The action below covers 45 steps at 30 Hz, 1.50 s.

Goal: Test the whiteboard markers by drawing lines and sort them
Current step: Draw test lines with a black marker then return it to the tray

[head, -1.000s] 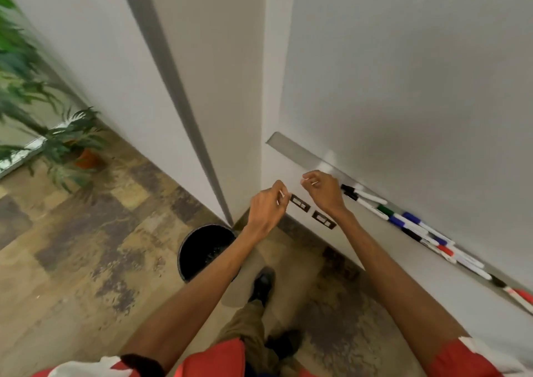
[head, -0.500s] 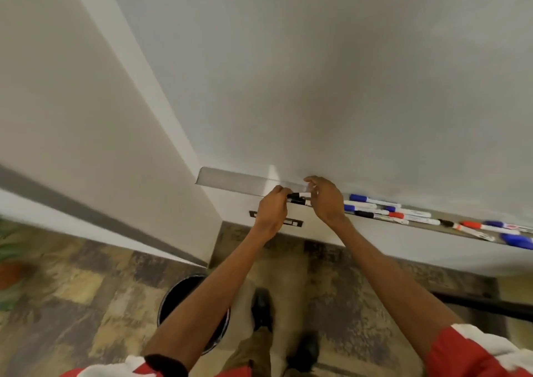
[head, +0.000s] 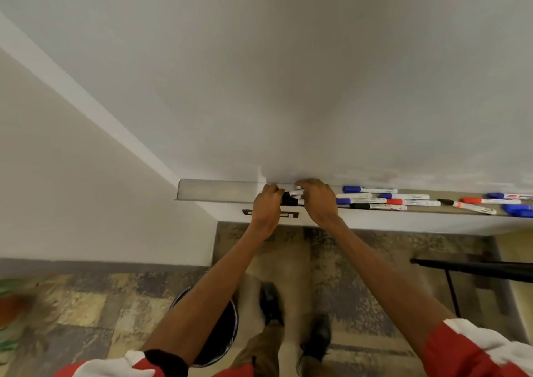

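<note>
A large whiteboard fills the upper view, with a grey marker tray along its bottom edge. Both hands meet over the tray on black-capped markers. My left hand grips the black cap end. My right hand curls over the white barrels. To the right lie several loose markers: blue-capped ones, a red-capped one, a black one and more red and blue ones.
A black waste bin stands on the patterned floor below my left arm, beside my shoes. A black table edge with a thin leg juts in at the right. A potted plant sits at the far left. A white wall runs left.
My view has swung from the corner and floor to face the whiteboard. Both hands came down onto the tray's left part and took hold of the black-capped markers.
</note>
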Available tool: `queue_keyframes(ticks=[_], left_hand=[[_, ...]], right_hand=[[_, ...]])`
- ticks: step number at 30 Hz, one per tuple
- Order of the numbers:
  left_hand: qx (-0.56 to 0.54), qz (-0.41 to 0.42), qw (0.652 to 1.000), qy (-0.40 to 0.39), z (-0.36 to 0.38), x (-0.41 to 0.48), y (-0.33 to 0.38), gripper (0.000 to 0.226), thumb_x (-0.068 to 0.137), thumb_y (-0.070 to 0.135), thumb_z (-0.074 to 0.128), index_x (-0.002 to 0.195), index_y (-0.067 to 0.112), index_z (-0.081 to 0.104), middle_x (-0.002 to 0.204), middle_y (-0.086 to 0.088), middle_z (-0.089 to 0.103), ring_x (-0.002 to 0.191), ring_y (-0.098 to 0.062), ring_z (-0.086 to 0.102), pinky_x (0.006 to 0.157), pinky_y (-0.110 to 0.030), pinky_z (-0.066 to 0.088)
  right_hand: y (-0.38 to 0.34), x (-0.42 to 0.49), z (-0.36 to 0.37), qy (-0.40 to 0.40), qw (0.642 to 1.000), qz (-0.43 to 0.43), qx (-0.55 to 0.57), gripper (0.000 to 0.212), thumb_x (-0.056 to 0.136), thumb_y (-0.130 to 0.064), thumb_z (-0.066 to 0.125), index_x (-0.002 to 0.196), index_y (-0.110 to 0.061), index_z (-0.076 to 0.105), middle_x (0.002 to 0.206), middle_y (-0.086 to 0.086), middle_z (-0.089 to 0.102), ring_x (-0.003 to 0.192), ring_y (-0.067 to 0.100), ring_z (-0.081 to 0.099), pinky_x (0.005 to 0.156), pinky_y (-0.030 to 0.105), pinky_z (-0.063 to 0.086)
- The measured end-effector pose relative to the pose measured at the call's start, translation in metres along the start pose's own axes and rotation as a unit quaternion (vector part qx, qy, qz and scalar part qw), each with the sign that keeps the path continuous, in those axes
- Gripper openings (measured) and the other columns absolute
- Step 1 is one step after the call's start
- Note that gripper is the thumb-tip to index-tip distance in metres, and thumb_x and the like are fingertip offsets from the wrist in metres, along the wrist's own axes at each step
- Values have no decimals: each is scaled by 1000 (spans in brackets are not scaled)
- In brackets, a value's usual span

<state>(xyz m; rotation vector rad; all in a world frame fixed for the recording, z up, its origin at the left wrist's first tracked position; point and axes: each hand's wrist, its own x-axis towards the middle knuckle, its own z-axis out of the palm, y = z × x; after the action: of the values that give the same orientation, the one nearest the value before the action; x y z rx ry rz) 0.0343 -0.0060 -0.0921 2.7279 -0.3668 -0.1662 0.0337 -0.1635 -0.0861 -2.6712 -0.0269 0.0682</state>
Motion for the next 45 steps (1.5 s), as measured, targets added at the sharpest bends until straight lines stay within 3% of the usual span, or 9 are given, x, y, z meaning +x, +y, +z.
queue_keyframes(ticks=[11,16,20,26,30,34,40,42,45], left_hand=[[2,43,999,27,-18,6,-1,27,79,-3,72,104,5,70,103,-13,69,92,-30,65,68,-39,55],[-9,86,994,70,-37,3,7,37,73,-5,79,107,6,69,106,-10,69,64,-27,66,57,-34,57],[-5,110,988,105,-48,-5,15,33,80,-2,75,111,8,69,111,-8,68,59,-25,65,54,-33,58],[12,121,990,68,-62,-20,34,36,99,10,58,135,11,55,130,-10,63,89,-30,71,74,-42,60],[34,138,989,35,-69,-29,45,34,100,7,53,133,10,57,117,-13,65,86,-30,68,77,-39,58],[35,151,988,29,-73,-42,60,30,97,1,52,126,8,61,108,-15,68,83,-32,66,76,-41,56],[13,170,984,42,-82,-61,87,28,97,1,51,122,6,62,104,-16,68,84,-32,65,77,-38,54],[9,180,983,47,-85,-65,97,29,96,0,51,122,6,62,104,-16,67,85,-31,64,77,-36,52],[-1,197,979,51,-89,-70,110,29,96,-1,50,122,5,62,105,-16,67,83,-31,64,77,-38,55]], right_hand=[[-5,-1,-4,30,999,-9,-9,28,88,-9,63,114,-14,70,113,7,71,106,26,63,98,39,40],[-13,0,-24,0,997,-79,-2,30,90,-14,58,118,-14,68,116,7,70,105,26,63,99,41,40],[-6,-1,-48,-45,990,-122,55,31,100,-23,55,128,-12,63,125,9,68,112,27,63,101,40,47],[0,-17,-79,-57,983,-172,2,36,102,-35,49,128,-14,63,120,7,68,103,24,64,89,36,50],[5,-31,-96,-44,977,-203,-55,44,103,-43,40,125,-14,64,112,7,71,93,25,67,81,34,50],[9,-46,-109,-23,963,-227,-141,39,103,-44,38,107,-15,64,86,6,72,67,22,60,64,29,44],[9,-70,-134,-35,954,-214,-205,49,102,-49,31,117,-12,59,88,9,71,68,22,62,67,32,50],[10,-76,-144,-34,952,-218,-211,54,101,-52,28,118,-11,58,89,10,71,65,20,57,62,26,44],[12,-84,-160,-30,949,-221,-223,50,102,-49,31,115,-10,59,84,10,69,61,19,47,50,20,22]])
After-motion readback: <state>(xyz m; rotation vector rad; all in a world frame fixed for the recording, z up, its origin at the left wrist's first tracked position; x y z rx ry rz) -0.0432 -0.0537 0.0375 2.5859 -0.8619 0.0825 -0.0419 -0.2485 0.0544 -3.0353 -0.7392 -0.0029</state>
